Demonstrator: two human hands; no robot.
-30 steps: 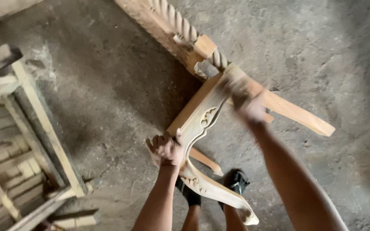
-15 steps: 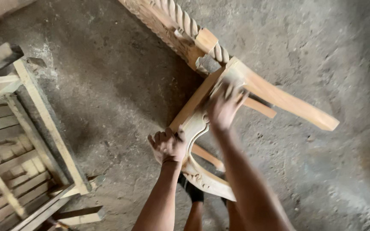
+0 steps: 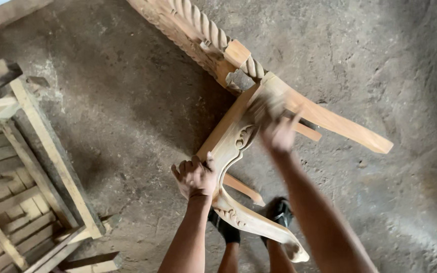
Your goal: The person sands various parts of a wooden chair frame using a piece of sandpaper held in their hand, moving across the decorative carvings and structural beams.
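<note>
Frame: your carved chair frame [image 3: 238, 146] stands tipped on the concrete floor [image 3: 127, 101], its front rail running from lower left up to upper right, away from you.
Left hand: your left hand [image 3: 195, 177] is clamped around the rail's near end, above the curved leg [image 3: 259, 225].
Right hand: your right hand [image 3: 279, 134] lies on the rail's far end by the corner joint; it is blurred, so whether the fingers close you cannot tell.
Nearer hand: the left.
Beyond: a twisted post [image 3: 213, 33] touches the far corner.
Left side: a slatted frame [image 3: 21, 167], well apart.
</note>
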